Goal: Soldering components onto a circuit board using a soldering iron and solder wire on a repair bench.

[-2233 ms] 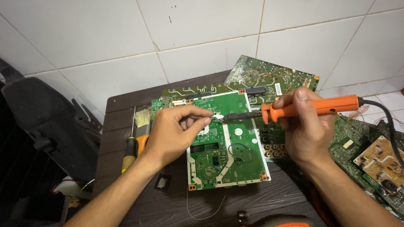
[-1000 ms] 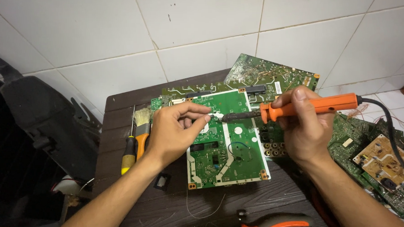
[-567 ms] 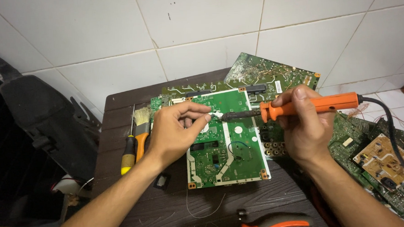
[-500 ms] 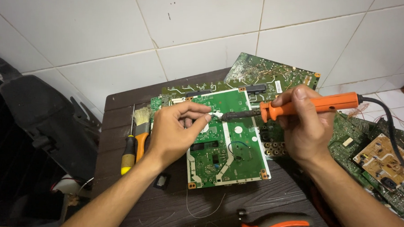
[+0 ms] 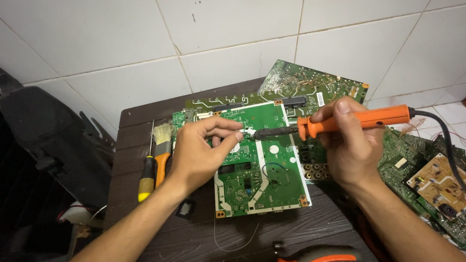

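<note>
Item: green circuit board (image 5: pixel 258 166), lying flat at the middle of a dark wooden table (image 5: pixel 138 119). Right hand (image 5: pixel 348 141), at 3 o'clock of the board, is closing around the orange handle of a soldering iron (image 5: pixel 348 123); its dark tip is pointing toward 9 o'clock and meeting the board's upper part. Left hand (image 5: pixel 202 150), at 9 o'clock, is pinching its fingertips together just beside the tip; what they are gripping is too small to tell. Brush (image 5: pixel 163 147) and screwdriver (image 5: pixel 147 174) are lying side by side at 9 o'clock of the left hand. More circuit boards (image 5: pixel 314 83) are lying at 12 and 3 o'clock. Orange-handled pliers (image 5: pixel 317 258) are lying at 6 o'clock. No containers are showing
</note>
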